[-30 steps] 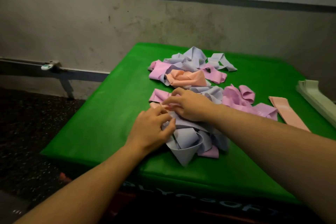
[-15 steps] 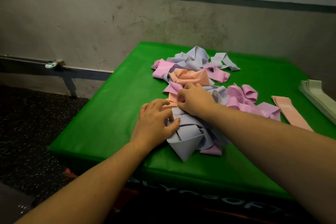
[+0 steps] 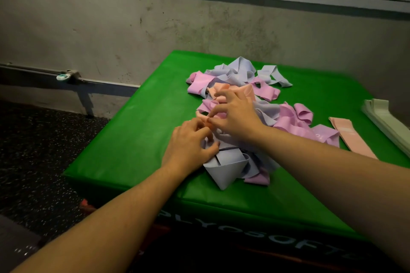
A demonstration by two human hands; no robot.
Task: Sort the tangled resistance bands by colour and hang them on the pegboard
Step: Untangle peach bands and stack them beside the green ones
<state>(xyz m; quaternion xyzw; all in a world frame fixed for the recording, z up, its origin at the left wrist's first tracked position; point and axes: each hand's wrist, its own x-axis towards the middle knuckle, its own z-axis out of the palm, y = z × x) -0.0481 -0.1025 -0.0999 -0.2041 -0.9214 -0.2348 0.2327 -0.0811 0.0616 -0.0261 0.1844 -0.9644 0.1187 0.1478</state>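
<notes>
Green padded table (image 3: 137, 139) against a stained grey wall (image 3: 88, 29). Item: tangled resistance bands (image 3: 241, 80), lilac, pink and peach, heaped under and beyond both hands. Left hand (image 3: 190, 146): fingers curled, pinching a peach band (image 3: 207, 121) at the heap's near edge. Right hand (image 3: 237, 115): touching the left, fingertips pinching that same band. Flat peach band (image 3: 352, 137) lies well right of the right hand.

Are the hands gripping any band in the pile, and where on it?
Both the left hand and right hand pinch a peach band at its near end, at the pile's left edge.
</notes>
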